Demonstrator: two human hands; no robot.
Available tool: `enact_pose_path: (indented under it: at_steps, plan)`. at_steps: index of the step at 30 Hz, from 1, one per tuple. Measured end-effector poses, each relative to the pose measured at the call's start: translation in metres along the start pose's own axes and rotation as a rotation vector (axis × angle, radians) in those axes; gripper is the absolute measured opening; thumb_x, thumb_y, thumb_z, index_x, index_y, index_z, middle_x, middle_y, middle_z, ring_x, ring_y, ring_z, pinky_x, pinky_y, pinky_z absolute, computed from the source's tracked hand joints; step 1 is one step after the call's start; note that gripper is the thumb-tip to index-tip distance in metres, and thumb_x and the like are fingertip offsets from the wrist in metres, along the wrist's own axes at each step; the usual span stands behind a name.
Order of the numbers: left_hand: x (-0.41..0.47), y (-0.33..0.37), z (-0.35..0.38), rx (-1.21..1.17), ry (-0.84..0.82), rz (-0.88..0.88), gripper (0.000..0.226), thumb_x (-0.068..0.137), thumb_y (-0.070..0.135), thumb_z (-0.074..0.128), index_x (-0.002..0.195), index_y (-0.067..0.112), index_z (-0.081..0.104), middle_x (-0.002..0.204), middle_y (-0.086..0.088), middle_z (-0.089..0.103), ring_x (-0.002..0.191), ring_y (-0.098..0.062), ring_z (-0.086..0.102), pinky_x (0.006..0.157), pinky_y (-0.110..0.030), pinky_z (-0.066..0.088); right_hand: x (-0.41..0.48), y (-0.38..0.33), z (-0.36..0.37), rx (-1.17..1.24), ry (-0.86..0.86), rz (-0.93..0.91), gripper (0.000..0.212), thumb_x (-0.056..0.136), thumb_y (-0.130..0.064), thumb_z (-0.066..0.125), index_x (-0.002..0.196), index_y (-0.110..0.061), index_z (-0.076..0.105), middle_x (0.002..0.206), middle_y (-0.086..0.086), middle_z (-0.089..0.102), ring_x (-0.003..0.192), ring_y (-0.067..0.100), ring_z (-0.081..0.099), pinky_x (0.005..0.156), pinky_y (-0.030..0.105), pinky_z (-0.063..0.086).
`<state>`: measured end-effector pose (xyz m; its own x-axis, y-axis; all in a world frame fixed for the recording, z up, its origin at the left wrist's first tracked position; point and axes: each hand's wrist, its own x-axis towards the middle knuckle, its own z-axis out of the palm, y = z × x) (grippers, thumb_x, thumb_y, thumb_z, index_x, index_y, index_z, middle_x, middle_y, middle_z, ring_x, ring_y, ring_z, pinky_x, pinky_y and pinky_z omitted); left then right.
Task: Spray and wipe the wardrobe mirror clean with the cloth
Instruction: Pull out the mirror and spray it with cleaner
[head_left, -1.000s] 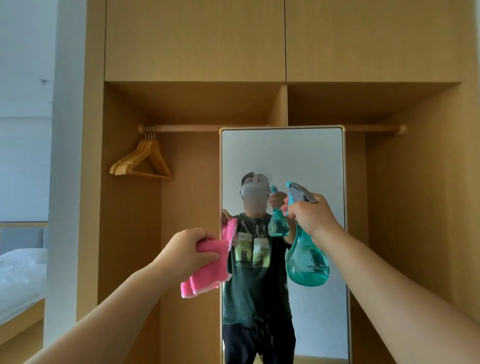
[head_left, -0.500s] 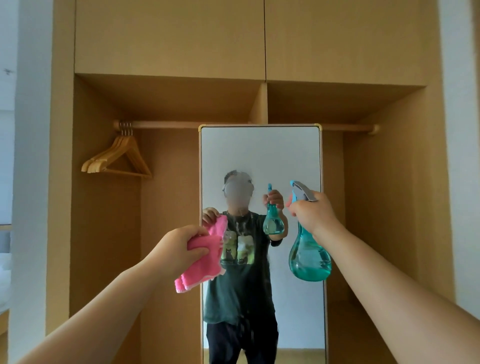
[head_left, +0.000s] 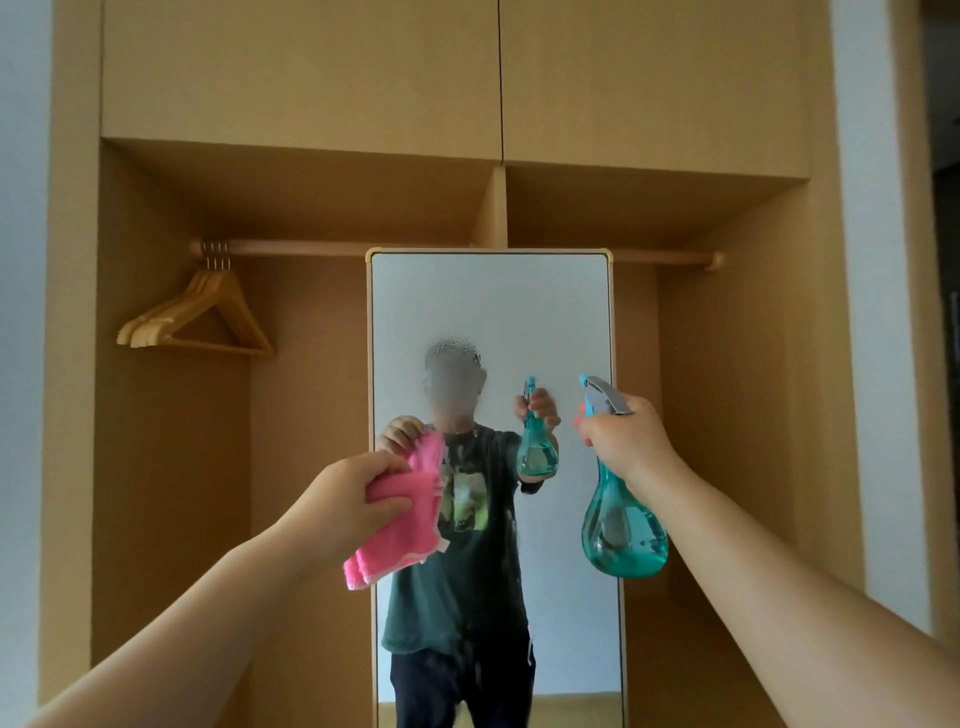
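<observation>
From the head camera we face a tall rectangular mirror with a thin gold-coloured frame (head_left: 519, 312), standing upright in the middle of an open light-wood wardrobe (head_left: 311, 104), its top edge just under the wooden hanging rail (head_left: 322, 248). Our left hand (head_left: 348, 499) has fingers and thumb curled tightly around a folded pink terry cloth (head_left: 400, 535), held up near the mirror's left edge (whether the cloth touches the glass, we cannot tell). Our right hand (head_left: 623, 441) grips the neck of a translucent teal pear-shaped spray bottle with a grey trigger head (head_left: 623, 540), raised before the mirror's right edge with the nozzle towards the glass. Fine droplets cloud the middle of the glass. A bunch of wooden coat hangers (head_left: 202, 322) hangs at the rail's left end.
</observation>
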<state>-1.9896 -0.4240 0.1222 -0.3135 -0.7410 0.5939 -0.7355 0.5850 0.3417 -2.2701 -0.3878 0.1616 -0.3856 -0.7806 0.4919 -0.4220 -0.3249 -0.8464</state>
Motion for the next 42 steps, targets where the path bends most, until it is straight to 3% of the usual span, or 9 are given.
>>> enact_pose_path:
  at_steps: [4,12,17,20,26,42]
  plan:
    - [0.000,0.001,0.005,0.003,-0.012,0.004,0.022,0.089,0.027,0.063,0.110,0.032,0.061,0.100,0.013,0.063,0.087,-0.005,0.057,0.069,-0.018,0.047,0.001,0.009,-0.004,0.013,0.028,-0.005,0.018,0.087,-0.005,0.055,0.097,-0.019,0.056,0.108,0.015,0.064,0.076,0.013,0.052,0.061,0.023,0.040]
    - [-0.001,0.001,0.011,-0.010,-0.058,0.022,0.019,0.088,0.027,0.064,0.104,0.036,0.061,0.097,0.015,0.063,0.085,-0.003,0.057,0.067,-0.016,0.045,0.000,0.023,-0.017,0.005,0.107,-0.012,0.013,0.089,-0.012,0.055,0.099,-0.014,0.063,0.080,0.008,0.054,0.067,0.017,0.048,0.060,0.027,0.039]
    - [-0.002,0.001,0.013,-0.009,-0.073,0.035,0.021,0.087,0.028,0.065,0.105,0.037,0.061,0.097,0.017,0.063,0.085,-0.001,0.057,0.066,-0.014,0.044,-0.001,0.029,-0.022,-0.068,0.152,-0.026,0.011,0.085,-0.012,0.056,0.087,-0.004,0.063,0.073,0.010,0.051,0.068,0.023,0.047,0.062,0.032,0.041]
    - [-0.004,0.002,0.014,-0.021,-0.082,0.037,0.021,0.087,0.028,0.065,0.103,0.040,0.058,0.097,0.018,0.062,0.085,-0.001,0.057,0.066,-0.014,0.045,-0.004,0.034,-0.022,-0.085,0.127,-0.022,0.014,0.083,-0.009,0.056,0.090,0.003,0.060,0.073,0.011,0.048,0.069,0.023,0.045,0.062,0.031,0.039]
    - [-0.009,-0.001,0.020,-0.044,-0.109,0.032,0.020,0.088,0.026,0.065,0.103,0.038,0.061,0.096,0.018,0.064,0.085,-0.002,0.058,0.067,-0.016,0.048,-0.014,0.046,-0.018,-0.069,0.051,0.016,0.014,0.092,-0.012,0.055,0.103,-0.010,0.064,0.092,0.015,0.057,0.073,0.015,0.049,0.059,0.023,0.039]
    - [-0.032,-0.023,0.040,-0.021,-0.190,-0.038,0.019,0.090,0.028,0.063,0.105,0.037,0.058,0.096,0.016,0.063,0.086,-0.004,0.058,0.072,-0.020,0.052,-0.047,0.100,0.002,-0.097,-0.026,0.123,0.013,0.094,-0.019,0.056,0.104,-0.013,0.061,0.081,0.007,0.052,0.070,0.014,0.049,0.055,0.021,0.039]
